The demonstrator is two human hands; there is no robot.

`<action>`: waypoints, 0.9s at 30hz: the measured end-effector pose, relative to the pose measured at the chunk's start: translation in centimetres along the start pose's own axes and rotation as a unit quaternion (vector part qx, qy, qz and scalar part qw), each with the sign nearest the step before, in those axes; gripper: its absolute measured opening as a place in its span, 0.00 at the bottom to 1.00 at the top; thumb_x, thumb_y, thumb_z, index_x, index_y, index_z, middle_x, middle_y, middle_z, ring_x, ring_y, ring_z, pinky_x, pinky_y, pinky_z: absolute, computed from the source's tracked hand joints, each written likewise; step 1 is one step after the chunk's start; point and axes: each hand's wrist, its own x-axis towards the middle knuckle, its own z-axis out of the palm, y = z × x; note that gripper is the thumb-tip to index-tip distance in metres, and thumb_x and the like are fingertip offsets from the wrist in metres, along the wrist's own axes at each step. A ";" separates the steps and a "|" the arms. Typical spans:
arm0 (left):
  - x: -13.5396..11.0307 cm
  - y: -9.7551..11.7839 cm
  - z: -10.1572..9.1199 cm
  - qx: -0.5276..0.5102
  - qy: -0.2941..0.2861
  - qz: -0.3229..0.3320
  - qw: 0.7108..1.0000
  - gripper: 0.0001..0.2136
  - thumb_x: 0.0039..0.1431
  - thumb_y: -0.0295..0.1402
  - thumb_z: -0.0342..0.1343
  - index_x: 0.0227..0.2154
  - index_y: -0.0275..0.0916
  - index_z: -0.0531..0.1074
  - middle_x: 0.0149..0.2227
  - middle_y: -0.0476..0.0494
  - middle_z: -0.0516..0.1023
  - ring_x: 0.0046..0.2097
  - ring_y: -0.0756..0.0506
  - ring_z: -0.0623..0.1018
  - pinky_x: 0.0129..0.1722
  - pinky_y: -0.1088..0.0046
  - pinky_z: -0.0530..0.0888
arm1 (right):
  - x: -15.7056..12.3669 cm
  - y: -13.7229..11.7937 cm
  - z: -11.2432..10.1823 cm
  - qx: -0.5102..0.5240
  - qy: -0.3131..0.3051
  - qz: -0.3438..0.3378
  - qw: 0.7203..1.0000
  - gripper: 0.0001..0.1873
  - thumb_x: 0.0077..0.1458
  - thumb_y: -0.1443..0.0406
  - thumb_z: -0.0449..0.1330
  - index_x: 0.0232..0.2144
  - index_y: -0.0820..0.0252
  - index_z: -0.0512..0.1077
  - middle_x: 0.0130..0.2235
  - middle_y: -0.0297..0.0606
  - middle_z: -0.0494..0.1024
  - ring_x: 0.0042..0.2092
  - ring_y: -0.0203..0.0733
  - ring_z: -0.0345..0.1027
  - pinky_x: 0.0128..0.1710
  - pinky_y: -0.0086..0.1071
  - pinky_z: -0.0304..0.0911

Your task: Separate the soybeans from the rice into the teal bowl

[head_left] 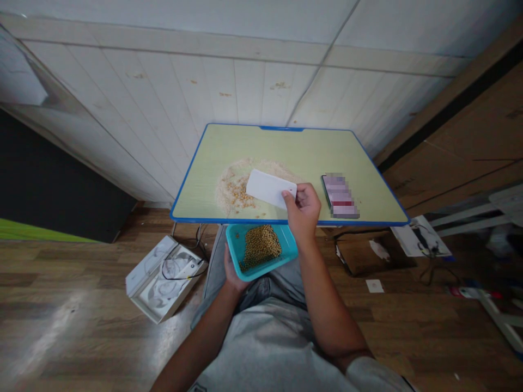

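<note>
My right hand (303,209) is closed on one end of a flat white card (267,188), which lies tilted over the small green table (286,149). Beside and under the card spreads a pale heap of rice mixed with yellow beans (233,188). Just below the table's front edge my left hand (232,272) grips a teal tray (286,247) from underneath. The tray holds a pile of yellow beans (261,247) and rests over my lap.
A phone (339,195) lies on the table's right side. On the wooden floor sit an open white box with a cable (163,277) at the left and cardboard and papers (379,250) at the right. Cardboard boxes (469,141) stand far right.
</note>
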 end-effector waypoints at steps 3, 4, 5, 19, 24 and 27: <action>0.0 0.1 0.2 -0.006 0.008 0.000 1.000 0.39 0.81 0.61 0.29 0.85 0.53 0.57 0.79 0.46 0.77 0.87 0.35 0.59 0.88 0.37 0.42 | 0.0 0.0 -0.1 0.004 -0.020 0.005 1.000 0.11 0.63 0.61 0.69 0.35 0.50 0.68 0.31 0.29 0.78 0.33 0.39 0.73 0.33 0.32 0.68; 0.1 0.2 0.3 -0.009 0.014 -0.001 1.000 0.39 0.81 0.61 0.29 0.85 0.53 0.56 0.79 0.46 0.77 0.88 0.35 0.59 0.88 0.36 0.41 | 0.0 0.0 -0.2 0.008 -0.025 0.005 1.000 0.12 0.62 0.60 0.69 0.35 0.50 0.68 0.31 0.29 0.78 0.33 0.39 0.73 0.33 0.31 0.68; 0.1 0.2 0.3 -0.011 0.019 -0.004 1.000 0.39 0.81 0.61 0.29 0.86 0.53 0.56 0.79 0.46 0.77 0.88 0.35 0.58 0.88 0.36 0.40 | -0.1 0.0 -0.4 0.012 -0.027 0.006 1.000 0.12 0.62 0.60 0.70 0.35 0.50 0.68 0.31 0.29 0.78 0.33 0.39 0.73 0.32 0.31 0.68; 0.2 -0.1 1.0 -0.030 0.026 0.008 0.999 0.37 0.81 0.61 0.36 0.86 0.58 0.54 0.79 0.48 0.77 0.87 0.35 0.59 0.88 0.38 0.49 | -0.5 -0.6 -1.9 0.036 -0.054 -0.002 0.998 0.14 0.63 0.57 0.72 0.36 0.50 0.70 0.32 0.29 0.79 0.33 0.39 0.73 0.31 0.31 0.66; 0.1 0.2 0.8 -0.031 0.050 -0.006 0.998 0.38 0.81 0.62 0.35 0.86 0.56 0.52 0.77 0.45 0.79 0.86 0.33 0.62 0.87 0.35 0.49 | -0.7 -0.5 -2.2 0.033 -0.051 0.000 0.998 0.14 0.63 0.56 0.72 0.36 0.50 0.70 0.32 0.29 0.79 0.33 0.39 0.73 0.32 0.31 0.67; 0.1 0.3 0.2 -0.023 0.071 -0.011 0.997 0.38 0.81 0.62 0.33 0.86 0.54 0.53 0.77 0.44 0.80 0.86 0.33 0.62 0.88 0.36 0.47 | -1.0 -0.6 -2.3 0.040 -0.058 0.017 0.997 0.15 0.62 0.55 0.73 0.36 0.50 0.70 0.31 0.29 0.78 0.32 0.39 0.71 0.31 0.31 0.66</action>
